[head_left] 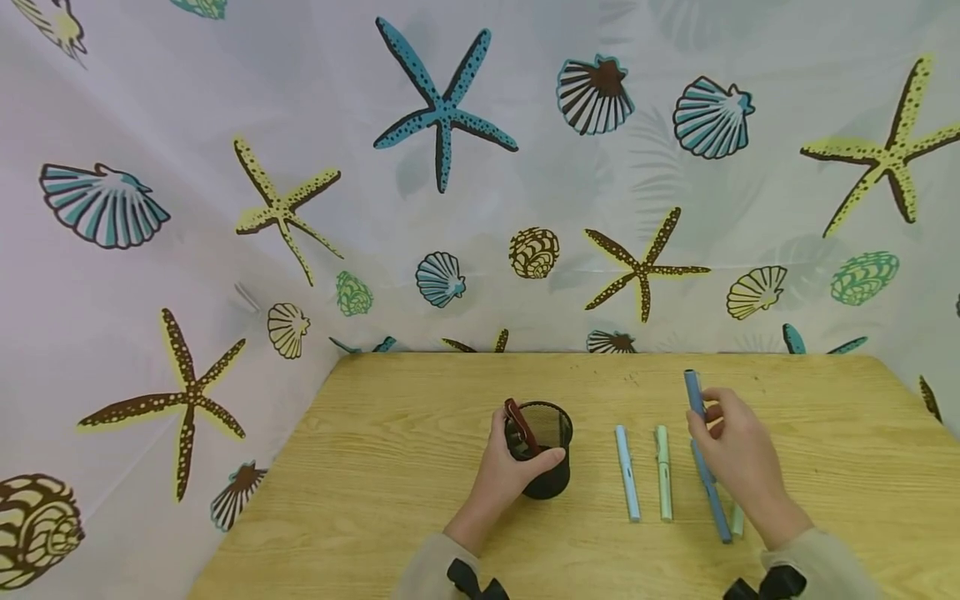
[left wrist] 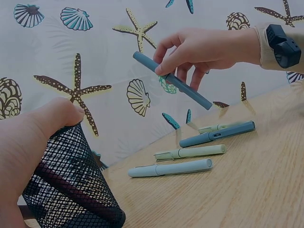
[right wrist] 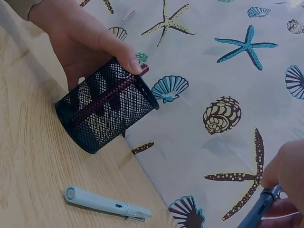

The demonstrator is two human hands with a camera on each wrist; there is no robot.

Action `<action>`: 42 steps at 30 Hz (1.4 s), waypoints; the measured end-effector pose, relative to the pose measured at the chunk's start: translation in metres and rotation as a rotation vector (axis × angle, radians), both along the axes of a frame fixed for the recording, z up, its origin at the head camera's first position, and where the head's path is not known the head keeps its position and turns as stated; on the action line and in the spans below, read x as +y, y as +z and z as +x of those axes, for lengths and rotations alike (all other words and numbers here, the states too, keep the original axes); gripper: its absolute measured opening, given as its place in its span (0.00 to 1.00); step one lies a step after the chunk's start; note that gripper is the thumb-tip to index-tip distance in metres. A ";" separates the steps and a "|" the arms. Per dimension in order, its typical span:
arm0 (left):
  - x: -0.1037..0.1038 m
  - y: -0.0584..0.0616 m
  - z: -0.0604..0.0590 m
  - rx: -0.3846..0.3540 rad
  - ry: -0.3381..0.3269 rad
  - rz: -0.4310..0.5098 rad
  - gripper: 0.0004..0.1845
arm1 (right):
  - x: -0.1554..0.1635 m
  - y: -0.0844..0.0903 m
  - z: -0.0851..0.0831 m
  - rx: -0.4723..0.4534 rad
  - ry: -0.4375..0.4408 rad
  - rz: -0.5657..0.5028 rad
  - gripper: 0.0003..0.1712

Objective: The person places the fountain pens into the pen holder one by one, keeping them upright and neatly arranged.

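A black mesh pen cup (head_left: 542, 454) (left wrist: 71, 190) (right wrist: 104, 107) stands on the wooden table (head_left: 390, 467), with a dark red pen (head_left: 520, 425) (right wrist: 107, 95) leaning inside it. My left hand (head_left: 510, 467) (right wrist: 85, 40) grips the cup's side and rim. My right hand (head_left: 738, 454) (left wrist: 199, 50) pinches a dark blue pen (head_left: 693, 393) (left wrist: 172, 80) (right wrist: 259, 209), lifted above the table. Below it lie a light blue pen (head_left: 627, 473) (left wrist: 171, 168) (right wrist: 104, 203), a pale green pen (head_left: 663, 473) (left wrist: 192, 152), another dark blue pen (head_left: 711, 492) (left wrist: 218, 134) and a further pale green one (head_left: 738, 521) (left wrist: 214, 127).
A sea-themed curtain with starfish and shells (head_left: 450, 167) closes off the back and left of the table. The table's right edge (head_left: 918, 400) lies beyond my right hand. Both wrists wear black straps (left wrist: 282, 45).
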State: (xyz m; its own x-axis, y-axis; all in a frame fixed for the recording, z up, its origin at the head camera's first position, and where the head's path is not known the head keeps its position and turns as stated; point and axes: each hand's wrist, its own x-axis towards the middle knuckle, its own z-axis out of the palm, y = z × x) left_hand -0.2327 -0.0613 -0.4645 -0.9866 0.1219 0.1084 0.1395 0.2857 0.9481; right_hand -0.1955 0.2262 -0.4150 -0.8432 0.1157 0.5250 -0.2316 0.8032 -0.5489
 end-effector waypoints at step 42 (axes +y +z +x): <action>0.000 0.000 0.000 -0.008 0.001 -0.002 0.55 | -0.055 0.026 -0.026 0.153 0.239 -0.154 0.16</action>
State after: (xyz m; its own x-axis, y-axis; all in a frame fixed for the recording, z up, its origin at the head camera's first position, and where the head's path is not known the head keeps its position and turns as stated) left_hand -0.2330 -0.0618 -0.4649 -0.9876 0.1209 0.1001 0.1314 0.2873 0.9488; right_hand -0.2217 0.1716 -0.3888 -0.7687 0.0122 0.6396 -0.4928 0.6261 -0.6043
